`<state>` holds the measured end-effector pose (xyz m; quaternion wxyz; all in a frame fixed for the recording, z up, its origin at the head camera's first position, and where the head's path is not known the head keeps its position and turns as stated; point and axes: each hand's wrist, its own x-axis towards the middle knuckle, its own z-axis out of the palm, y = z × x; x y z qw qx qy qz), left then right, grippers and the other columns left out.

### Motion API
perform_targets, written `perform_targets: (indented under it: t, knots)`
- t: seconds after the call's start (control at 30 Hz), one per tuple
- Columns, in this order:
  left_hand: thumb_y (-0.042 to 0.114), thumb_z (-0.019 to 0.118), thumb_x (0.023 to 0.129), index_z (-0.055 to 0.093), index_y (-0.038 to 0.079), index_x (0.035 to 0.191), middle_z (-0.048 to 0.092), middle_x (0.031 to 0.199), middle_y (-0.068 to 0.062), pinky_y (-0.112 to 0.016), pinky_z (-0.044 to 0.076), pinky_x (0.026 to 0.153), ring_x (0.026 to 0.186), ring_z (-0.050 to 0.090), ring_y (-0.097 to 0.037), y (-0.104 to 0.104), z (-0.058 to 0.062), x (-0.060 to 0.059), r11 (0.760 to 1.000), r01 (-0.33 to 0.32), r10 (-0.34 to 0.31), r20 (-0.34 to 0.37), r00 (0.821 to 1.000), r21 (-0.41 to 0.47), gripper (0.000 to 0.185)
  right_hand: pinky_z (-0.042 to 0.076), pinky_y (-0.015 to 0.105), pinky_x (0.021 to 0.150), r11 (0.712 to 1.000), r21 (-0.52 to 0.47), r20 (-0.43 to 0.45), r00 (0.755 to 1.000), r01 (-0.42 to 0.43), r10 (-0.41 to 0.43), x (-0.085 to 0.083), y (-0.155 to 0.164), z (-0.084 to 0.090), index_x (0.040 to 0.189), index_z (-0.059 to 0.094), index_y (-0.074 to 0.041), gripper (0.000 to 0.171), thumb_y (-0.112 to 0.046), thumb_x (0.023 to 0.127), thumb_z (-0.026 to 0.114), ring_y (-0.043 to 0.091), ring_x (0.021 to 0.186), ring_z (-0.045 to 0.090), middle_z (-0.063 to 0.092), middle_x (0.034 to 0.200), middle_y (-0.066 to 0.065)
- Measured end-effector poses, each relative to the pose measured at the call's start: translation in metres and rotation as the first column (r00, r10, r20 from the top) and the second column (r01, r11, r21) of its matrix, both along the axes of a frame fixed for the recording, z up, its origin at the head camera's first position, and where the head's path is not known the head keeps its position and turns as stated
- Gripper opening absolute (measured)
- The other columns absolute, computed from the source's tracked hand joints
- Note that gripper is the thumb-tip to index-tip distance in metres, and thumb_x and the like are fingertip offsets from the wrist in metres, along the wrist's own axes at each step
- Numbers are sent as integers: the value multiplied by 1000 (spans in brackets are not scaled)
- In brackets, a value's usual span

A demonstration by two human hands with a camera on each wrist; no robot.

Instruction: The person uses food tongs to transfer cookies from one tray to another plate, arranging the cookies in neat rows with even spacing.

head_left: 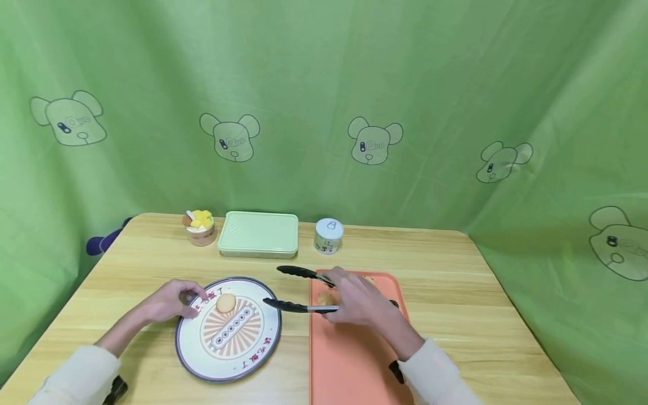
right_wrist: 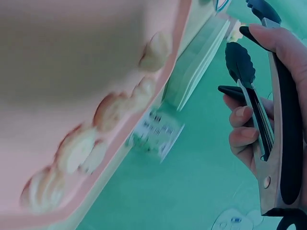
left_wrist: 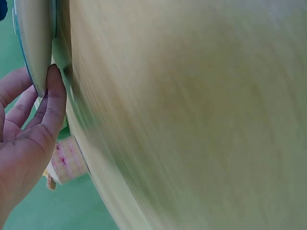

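With our right hand [head_left: 354,304] gripping open black-tipped metal tongs [head_left: 298,289] and left hand's fingers [head_left: 194,292] steadying the round patterned plate [head_left: 228,329], one small golden bun [head_left: 225,302] is plated while several remain on the orange tray [head_left: 349,360].

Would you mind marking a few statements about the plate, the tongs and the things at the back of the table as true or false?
1. The right hand holds black-tipped tongs. True.
2. The tongs grip a cookie. False: their tips stand apart with nothing between them.
3. One round cookie lies on the patterned plate. True.
4. The left hand rests flat on the orange tray. False: its fingers touch the plate's left rim.
5. The pale green box at the back has its lid off. False: the lid is on.
6. A white can stands to the right of the green box. True.
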<state>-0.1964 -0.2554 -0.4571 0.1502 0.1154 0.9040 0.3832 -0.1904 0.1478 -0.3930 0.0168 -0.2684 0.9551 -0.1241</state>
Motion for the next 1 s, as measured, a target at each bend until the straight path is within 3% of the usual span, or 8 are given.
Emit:
perform_targets:
  t: [0.2,0.43,0.77,1.0]
  knots:
    - [3,76,69,68,8,99,64,104,-8,-33,46,80,92,55,-20,-1,-1,0,1000,-4,3,10,1000,13,32,46,25,62,999,3,-18,999,51,-51,3,28,1,130,53,-12,76,-31,62,80,9,77,52,61,107,2]
    - [3,76,68,68,9,99,65,104,-8,-34,47,82,93,55,-20,-1,-2,-1,1000,1,-1,3,1000,10,32,53,39,84,998,24,-66,996,54,-52,8,57,-6,121,58,-5,70,-34,61,83,24,104,61,64,115,9]
    - [3,76,69,68,9,99,64,106,-8,-36,47,85,97,56,-22,-2,-2,-1,1000,1,-1,7,1000,6,31,54,39,84,997,55,-70,996,63,-59,13,83,-15,121,58,0,71,-32,63,84,27,101,62,64,116,13]
    - [5,77,69,68,10,99,64,105,-8,-38,47,86,97,55,-22,-1,-2,-1,1000,0,0,3,1000,-4,31,54,37,78,994,81,-60,996,71,-66,13,89,-20,118,60,-3,65,-34,65,83,19,90,62,65,110,9]
